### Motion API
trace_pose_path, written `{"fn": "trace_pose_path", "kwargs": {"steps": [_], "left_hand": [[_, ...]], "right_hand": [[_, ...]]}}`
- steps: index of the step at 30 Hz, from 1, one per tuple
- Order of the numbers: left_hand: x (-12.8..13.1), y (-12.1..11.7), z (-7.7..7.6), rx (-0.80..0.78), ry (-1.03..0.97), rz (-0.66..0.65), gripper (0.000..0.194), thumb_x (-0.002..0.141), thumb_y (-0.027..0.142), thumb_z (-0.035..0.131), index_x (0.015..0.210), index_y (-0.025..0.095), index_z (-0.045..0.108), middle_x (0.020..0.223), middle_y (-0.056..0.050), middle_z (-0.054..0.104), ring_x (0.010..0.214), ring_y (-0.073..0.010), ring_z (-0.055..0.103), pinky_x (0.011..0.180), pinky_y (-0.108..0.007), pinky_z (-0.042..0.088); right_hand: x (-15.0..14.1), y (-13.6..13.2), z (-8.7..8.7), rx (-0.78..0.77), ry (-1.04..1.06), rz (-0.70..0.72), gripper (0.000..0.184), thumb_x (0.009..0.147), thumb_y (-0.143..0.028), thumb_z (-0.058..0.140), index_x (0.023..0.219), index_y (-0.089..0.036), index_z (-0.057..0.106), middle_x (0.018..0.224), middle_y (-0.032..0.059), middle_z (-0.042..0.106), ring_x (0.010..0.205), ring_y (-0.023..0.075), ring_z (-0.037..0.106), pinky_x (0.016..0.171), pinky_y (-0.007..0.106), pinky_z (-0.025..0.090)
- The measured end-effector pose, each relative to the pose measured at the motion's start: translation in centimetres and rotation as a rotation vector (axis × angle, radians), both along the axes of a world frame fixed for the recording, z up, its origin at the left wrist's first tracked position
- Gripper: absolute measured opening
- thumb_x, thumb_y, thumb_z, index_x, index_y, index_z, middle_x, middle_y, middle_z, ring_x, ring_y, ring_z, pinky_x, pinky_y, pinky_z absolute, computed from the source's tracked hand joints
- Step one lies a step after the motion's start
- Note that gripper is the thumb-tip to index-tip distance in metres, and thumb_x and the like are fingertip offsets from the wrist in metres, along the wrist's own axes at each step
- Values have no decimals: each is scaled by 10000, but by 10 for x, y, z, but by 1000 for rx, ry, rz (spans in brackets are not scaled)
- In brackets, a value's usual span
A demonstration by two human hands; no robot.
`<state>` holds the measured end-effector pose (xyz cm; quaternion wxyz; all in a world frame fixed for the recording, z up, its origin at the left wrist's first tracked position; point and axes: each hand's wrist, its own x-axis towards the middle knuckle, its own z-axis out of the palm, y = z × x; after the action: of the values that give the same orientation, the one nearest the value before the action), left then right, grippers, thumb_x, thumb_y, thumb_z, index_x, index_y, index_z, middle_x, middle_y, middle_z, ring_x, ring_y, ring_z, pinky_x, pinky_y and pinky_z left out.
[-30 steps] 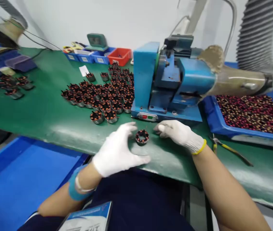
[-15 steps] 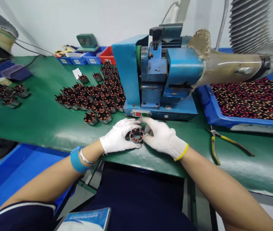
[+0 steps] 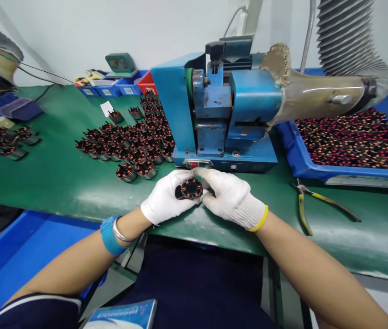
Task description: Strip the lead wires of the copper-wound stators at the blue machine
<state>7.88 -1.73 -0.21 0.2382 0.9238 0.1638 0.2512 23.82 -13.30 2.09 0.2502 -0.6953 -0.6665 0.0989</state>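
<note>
A round motor stator (image 3: pixel 191 188) with a dark ring and copper windings is held over the front of the green bench, its open end towards me. My left hand (image 3: pixel 167 197), in a white glove, wraps the stator's left side, fingers along the top and thumb below. My right hand (image 3: pixel 231 196), in a white glove with a yellow cuff, curls its fingers against the right side of the stator. Its index fingertip meets the left fingertips above the ring. Just beyond the hands stands a blue machine (image 3: pixel 214 114) with a red switch (image 3: pixel 193 165).
Many similar stators (image 3: pixel 125 137) stand in a group at left of the machine, with several more at far left. On the right are yellow-handled pliers (image 3: pixel 304 201) and a blue bin (image 3: pixel 300 155) full of wound parts. A ribbed hose (image 3: pixel 348 36) hangs above.
The stator has turned between my hands: its centre, light and see-through earlier, now looks dark. Both hands stay around it. The whole view has shifted slightly.
</note>
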Motion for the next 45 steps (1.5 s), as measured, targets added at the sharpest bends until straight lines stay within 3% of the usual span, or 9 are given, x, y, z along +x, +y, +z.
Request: {"fn": "trace_pose_path", "kwargs": {"steps": [4,10,22,27,30,33,36,40,45], "left_hand": [[-3,3,-3,120,-29,-7,464,708,365,728,1098,152,595,1156,-130,658,1096,-238,637,971,-384,525],[-7,7,-5,193,-43,28,468,694,342,718,1104,159,586,1141,-123,656,1049,-242,654,918,-383,547],[-8,1,2,526,-106,39,395,722,323,674,1061,157,557,1069,-145,688,950,-286,688,790,-405,549],[-9,-1,3,299,-20,-4,370,704,303,671,1044,197,567,1078,-102,681,985,-267,675,832,-401,541],[-10,-1,3,39,-15,0,424,671,313,726,1048,209,564,1075,-76,663,994,-224,662,875,-364,545],[-9,-1,2,-62,-145,59,465,663,335,761,1060,204,557,1079,-80,643,1021,-213,651,910,-361,545],[-6,-3,2,-30,-290,120,490,651,307,774,1069,195,543,1103,-103,620,1032,-219,648,914,-374,550],[-1,-7,4,109,-316,124,490,635,264,758,1067,208,535,1098,-104,627,1013,-236,654,888,-396,560],[5,-11,7,178,-273,108,456,645,281,746,1048,205,547,1076,-110,647,977,-265,664,837,-425,569]], "right_hand": [[6,0,6,3,-15,-55,597,777,-231,544,1371,-256,484,1146,35,681,855,214,668,777,318,515],[-1,1,-2,7,36,15,605,771,-268,558,1368,-211,475,1171,70,656,980,266,647,838,376,517],[-4,4,-10,-20,315,-60,566,729,-209,580,1292,-237,533,886,-6,691,765,166,642,713,288,519],[2,2,2,-66,-77,-42,553,755,-195,535,1307,-222,543,945,54,687,781,228,633,689,333,488],[17,-2,13,42,-216,-223,518,777,-198,527,1294,-206,560,977,93,673,824,260,629,717,360,481],[29,-5,19,65,126,-336,369,795,-249,557,1149,-187,642,893,69,690,769,221,634,700,333,497],[23,-2,18,-134,513,-118,283,815,-379,585,999,-196,698,846,42,710,738,194,638,680,318,504],[2,10,6,99,889,-154,382,800,-462,569,986,-149,686,949,86,711,812,193,625,727,324,503],[-3,13,0,144,1078,-197,303,722,-456,658,754,-155,677,676,36,652,622,145,543,599,283,453]]}}
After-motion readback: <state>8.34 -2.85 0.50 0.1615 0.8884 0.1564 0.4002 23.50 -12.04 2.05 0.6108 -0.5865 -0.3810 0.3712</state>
